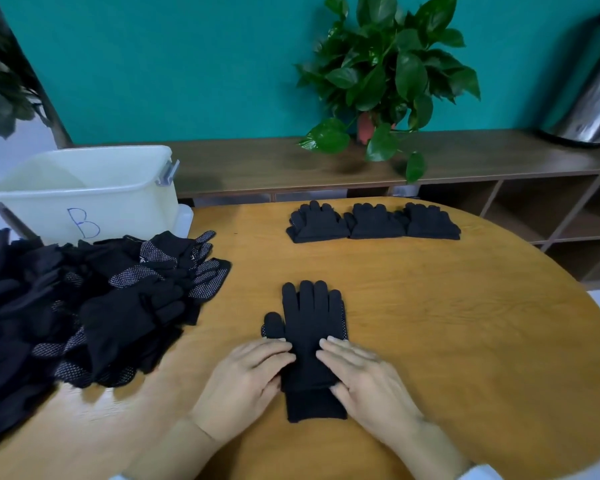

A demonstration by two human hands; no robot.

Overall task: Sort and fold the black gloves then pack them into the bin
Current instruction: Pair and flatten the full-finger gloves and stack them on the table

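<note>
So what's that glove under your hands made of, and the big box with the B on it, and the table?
The glove looks like soft knitted black fabric, matte, with a ribbed cuff; the small pale dots along its edge are probably rubbery grips. The bin looks like smooth cream plastic, slightly see-through, since light glows through its walls. The table looks like wood or wood-look laminate, showing grain lines and a light sheen.

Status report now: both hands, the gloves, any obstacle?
Left hand and right hand flat on stacked gloves. Three folded pairs waiting. Bin unobstructed.
</note>
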